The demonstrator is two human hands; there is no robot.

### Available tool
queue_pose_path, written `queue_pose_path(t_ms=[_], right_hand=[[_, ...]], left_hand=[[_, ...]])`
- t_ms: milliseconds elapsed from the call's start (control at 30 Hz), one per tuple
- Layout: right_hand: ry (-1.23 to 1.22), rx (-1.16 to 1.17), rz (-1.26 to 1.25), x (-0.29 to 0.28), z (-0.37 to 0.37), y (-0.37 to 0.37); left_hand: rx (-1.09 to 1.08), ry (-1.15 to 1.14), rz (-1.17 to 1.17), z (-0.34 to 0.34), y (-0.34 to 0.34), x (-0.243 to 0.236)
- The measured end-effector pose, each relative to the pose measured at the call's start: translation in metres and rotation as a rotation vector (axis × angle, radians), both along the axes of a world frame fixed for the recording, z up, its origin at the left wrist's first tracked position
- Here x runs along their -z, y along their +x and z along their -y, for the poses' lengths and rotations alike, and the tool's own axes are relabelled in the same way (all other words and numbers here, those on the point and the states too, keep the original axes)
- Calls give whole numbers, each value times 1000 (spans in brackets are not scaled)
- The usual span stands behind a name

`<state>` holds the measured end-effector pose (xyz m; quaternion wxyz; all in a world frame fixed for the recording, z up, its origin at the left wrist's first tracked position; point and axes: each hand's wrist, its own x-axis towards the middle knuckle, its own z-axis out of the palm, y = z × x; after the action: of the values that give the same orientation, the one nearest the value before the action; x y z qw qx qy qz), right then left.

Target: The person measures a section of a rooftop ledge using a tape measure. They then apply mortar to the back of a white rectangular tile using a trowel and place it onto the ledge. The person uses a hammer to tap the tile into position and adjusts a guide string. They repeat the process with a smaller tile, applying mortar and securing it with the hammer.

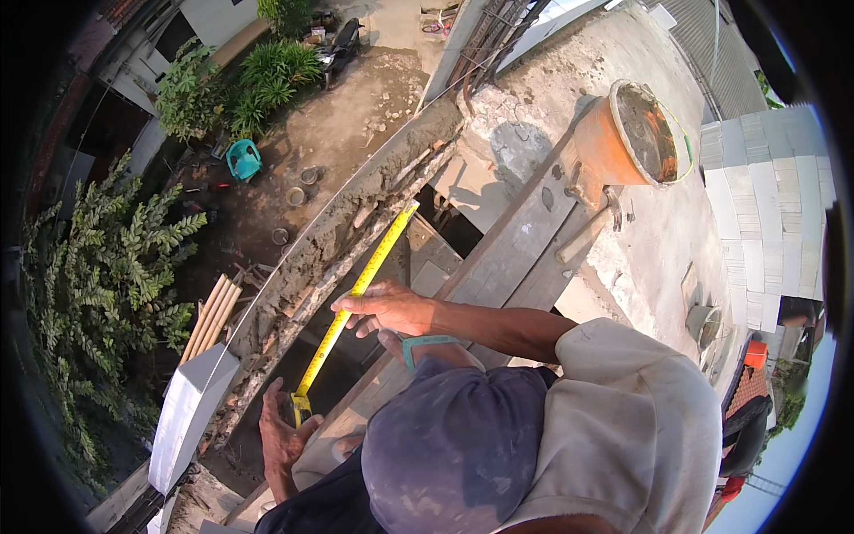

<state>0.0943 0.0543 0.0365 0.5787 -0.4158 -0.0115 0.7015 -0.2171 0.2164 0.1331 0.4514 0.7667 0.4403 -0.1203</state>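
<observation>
A co-worker in a purple-grey cap (454, 445) and pale shirt (632, 409) leans over a gap just below me. The co-worker's right hand (374, 307) grips the extended yellow blade of a tape measure (387, 245), which reaches the mortar-covered edge (347, 214). A hand at lower left (280, 432), apparently the same co-worker's, holds the tape case (301, 409). Another wrist with a teal band (418, 347) shows under the right forearm, partly hidden; whose it is, I cannot tell. I make out neither of my own hands.
An orange mortar bucket (605, 142) and hammer (583, 236) rest by wooden planks (516, 231). A yard (356, 107) with a teal tub (243, 160) lies below the drop. Sticks (209, 316) and a metal sheet (187, 409) stand left. Another person (747, 432) is at far right.
</observation>
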Motion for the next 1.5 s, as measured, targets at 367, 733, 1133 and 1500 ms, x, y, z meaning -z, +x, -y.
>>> queue_pose_path(t_ms=[367,733,1133,1500], right_hand=[[-249,-175,-498,7,-20,-119],[-364,302,224,6,60,124],[-513,842,826,13,150,409],[-1591,118,1699,28,328,257]], left_hand=[[128,160,60,37,66,18],[-355,-192,333,-9,-10,-16],[-563,-481,666,3,-69,-96],[19,-406,802,3,-32,-203]])
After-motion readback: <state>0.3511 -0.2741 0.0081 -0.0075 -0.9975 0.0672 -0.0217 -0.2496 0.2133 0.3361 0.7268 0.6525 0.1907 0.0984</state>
